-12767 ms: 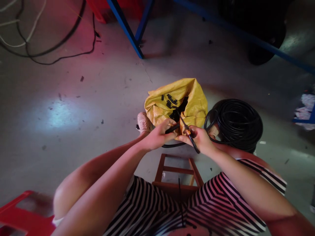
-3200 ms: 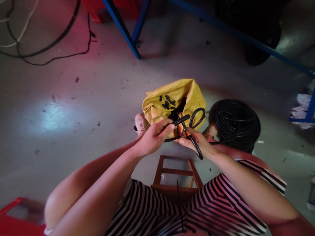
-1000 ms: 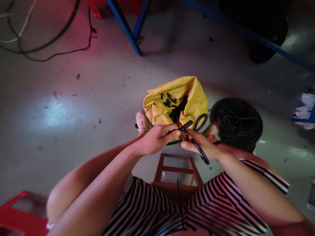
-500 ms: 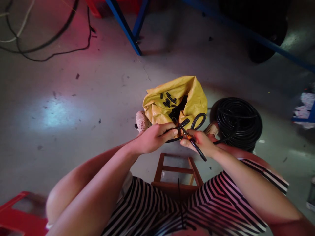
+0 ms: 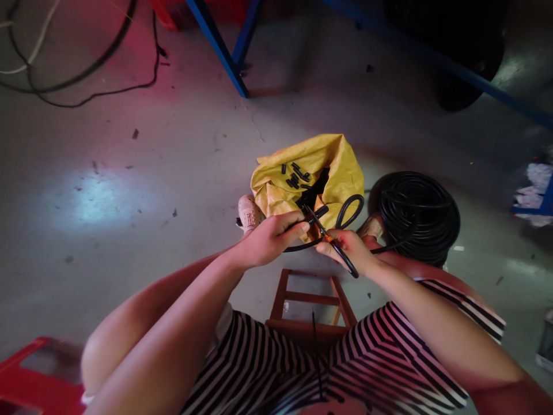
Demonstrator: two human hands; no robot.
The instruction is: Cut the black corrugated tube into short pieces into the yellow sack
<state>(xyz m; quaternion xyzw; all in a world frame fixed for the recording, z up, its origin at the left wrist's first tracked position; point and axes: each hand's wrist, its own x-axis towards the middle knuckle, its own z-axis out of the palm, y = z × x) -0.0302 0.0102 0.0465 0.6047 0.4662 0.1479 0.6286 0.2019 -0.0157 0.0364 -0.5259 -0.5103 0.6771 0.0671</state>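
My left hand (image 5: 273,239) is closed round a black corrugated tube (image 5: 320,214), whose end sticks out past the fingers over the bag. In my right hand (image 5: 351,249) are scissors (image 5: 348,263) with black handle loops and an orange part at the pivot. Their blades lie at the tube, close to my left fingertips; whether they touch it I cannot tell. Beneath both hands a yellow bag (image 5: 341,164) stands on the floor with its mouth spread. Several short black tube pieces (image 5: 294,176) rest on its folded side, and more dark pieces show inside.
A large coil of black tube (image 5: 419,213) lies by my right foot. A wooden stool (image 5: 311,298) is between my legs. Red plastic stool (image 5: 38,374) at lower left, blue metal legs (image 5: 220,49) ahead, loose cables (image 5: 90,95) at upper left.
My left hand has shifted slightly left with the tube. The scissors have turned a little, and their blades now sit nearer the tube's end.
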